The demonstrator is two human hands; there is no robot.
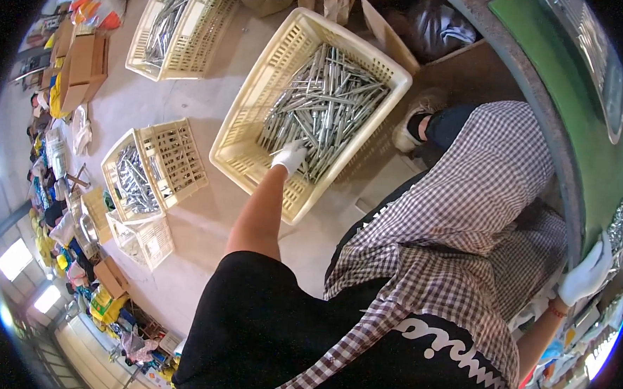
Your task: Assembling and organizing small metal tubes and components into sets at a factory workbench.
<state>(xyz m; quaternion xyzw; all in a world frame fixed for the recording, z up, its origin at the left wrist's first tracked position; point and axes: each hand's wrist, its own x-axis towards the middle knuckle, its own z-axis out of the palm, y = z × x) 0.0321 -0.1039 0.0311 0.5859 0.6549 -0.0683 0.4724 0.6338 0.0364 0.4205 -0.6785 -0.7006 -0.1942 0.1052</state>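
Note:
My left hand (290, 157), in a white glove, reaches down into a large cream plastic crate (239, 124) on the floor. Its thumb and fingers look apart and touch the near side of a heap of slim silvery metal rods (330, 100); no rod shows clearly in its grasp. Far to the right, my right hand (589, 274), also gloved in white, rests at the rim of a green-topped table (543, 73) with its fingers stretched out. Shiny metal pieces (621, 228) lie on the tabletop beside those fingers.
Another cream crate (185, 43) with similar rods stands at the upper left. A smaller crate (179, 156) of metal parts sits left of my arm, beside a pale basket (143, 241). Cardboard boxes (87, 70) and people at work line the far left. An open carton (390, 36) adjoins the big crate.

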